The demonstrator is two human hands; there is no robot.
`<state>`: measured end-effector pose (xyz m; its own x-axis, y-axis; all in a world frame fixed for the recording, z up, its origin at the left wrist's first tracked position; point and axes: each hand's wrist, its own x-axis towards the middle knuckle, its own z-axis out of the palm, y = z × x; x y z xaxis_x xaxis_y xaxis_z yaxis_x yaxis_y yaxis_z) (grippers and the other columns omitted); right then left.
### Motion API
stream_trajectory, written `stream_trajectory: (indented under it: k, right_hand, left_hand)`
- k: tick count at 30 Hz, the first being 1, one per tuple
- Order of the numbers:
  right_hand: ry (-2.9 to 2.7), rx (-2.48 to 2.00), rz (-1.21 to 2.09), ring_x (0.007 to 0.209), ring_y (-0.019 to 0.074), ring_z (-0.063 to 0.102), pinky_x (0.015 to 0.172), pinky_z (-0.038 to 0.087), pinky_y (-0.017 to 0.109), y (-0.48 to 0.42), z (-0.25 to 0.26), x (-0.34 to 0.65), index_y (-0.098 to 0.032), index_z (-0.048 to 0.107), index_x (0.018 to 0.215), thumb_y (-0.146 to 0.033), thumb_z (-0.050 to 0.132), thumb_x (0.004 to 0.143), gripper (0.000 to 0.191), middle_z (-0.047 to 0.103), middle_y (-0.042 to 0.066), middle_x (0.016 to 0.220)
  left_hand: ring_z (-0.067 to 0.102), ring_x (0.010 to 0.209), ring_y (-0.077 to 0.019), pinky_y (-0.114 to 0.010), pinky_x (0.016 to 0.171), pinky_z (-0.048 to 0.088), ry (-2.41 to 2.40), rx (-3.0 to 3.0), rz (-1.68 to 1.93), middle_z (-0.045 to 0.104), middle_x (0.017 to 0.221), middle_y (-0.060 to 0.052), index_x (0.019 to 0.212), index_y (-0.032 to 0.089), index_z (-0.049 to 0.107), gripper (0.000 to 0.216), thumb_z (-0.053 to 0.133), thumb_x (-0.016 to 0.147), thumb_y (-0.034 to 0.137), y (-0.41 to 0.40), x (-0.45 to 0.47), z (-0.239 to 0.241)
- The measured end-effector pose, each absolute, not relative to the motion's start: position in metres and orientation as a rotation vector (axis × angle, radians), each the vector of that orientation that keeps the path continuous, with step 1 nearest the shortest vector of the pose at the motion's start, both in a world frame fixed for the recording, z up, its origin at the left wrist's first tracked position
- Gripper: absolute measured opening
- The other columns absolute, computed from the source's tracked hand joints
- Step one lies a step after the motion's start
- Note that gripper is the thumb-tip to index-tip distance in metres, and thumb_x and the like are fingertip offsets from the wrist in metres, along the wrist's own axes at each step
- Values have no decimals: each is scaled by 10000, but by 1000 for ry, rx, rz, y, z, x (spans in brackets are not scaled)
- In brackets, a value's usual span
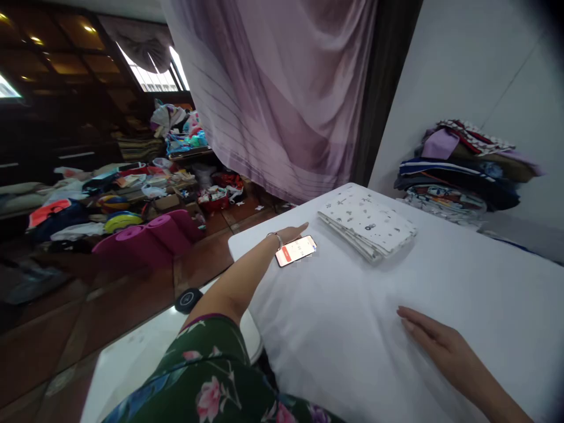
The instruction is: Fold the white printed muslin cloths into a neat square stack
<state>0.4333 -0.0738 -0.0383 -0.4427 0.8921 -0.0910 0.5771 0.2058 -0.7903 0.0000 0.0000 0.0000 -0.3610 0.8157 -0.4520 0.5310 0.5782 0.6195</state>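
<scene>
My left hand (289,234), a bracelet at its wrist, reaches out over the far left part of the white-covered table. It holds a phone (297,251) with a lit screen facing me; most of the fingers are hidden behind the phone. At the lower right, my right hand (434,338) has its fingers stretched out and holds nothing. It is over the white cover (343,335), which has soft creases. Between and beyond both hands lies a folded white cloth (368,223) with small grey prints, its layered edge toward me.
A pile of folded clothes (458,170) stands against the right wall. A mauve curtain (299,106) hangs behind the table. At left are rolled magenta mats (150,238) and heaped belongings. A white surface (136,352) with a round black object (188,300) is beside my left arm.
</scene>
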Motion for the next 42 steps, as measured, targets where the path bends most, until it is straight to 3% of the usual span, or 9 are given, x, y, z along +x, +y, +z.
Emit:
stream_trajectory:
  k: [6,13,20,24,30,35,42]
  right_hand:
    - [-2113,-1391,1098,1099,256,543,851,513,336,-75,-32,432,-270,639,1114,-524,507,777,442,600,26,1181]
    - [-2112,-1410,1084,1082,251,555,860,508,342,-75,-28,432,-271,639,1115,-517,500,779,439,605,24,1175]
    - [-2016,-1367,1099,1100,243,543,894,490,339,-76,-26,426,-265,653,1089,-509,510,783,416,609,15,1169]
    - [-1919,-1330,1102,1097,236,546,901,486,333,-75,-26,425,-266,651,1089,-495,524,788,399,622,12,1147]
    - [-1886,-1311,1073,1073,232,561,949,445,352,-71,-22,429,-242,654,1082,-494,522,794,404,633,25,1127]
    - [-1853,-1268,1116,1037,227,582,908,473,332,-71,-21,430,-243,648,1095,-477,516,805,396,647,27,1097]
    - [-1852,-1236,1130,1017,251,586,857,497,346,-68,-14,431,-247,668,1060,-468,500,811,373,657,28,1072]
  left_hand:
    - [588,856,-264,-328,737,413,2129,1083,462,673,948,-104,740,178,667,763,337,584,847,-6,3,5]
    - [593,798,-237,-300,649,429,2164,1045,527,662,911,-113,741,159,639,739,326,629,818,-10,4,6]
    - [598,779,-213,-263,589,440,2120,1060,790,643,852,-108,779,152,592,490,479,727,625,12,21,24]
    - [600,678,-142,-234,564,460,1977,999,980,615,912,-84,870,160,551,366,516,776,512,35,61,25]
    - [596,603,-109,-232,549,492,1799,737,1131,590,851,-66,994,151,493,464,464,798,570,58,119,10]
    - [583,573,-123,-251,523,494,1795,633,1097,582,748,-40,969,152,518,472,418,813,585,73,143,1]
    - [582,789,-135,-307,679,505,1919,853,1025,583,991,-70,1095,139,516,374,460,864,427,79,152,9]
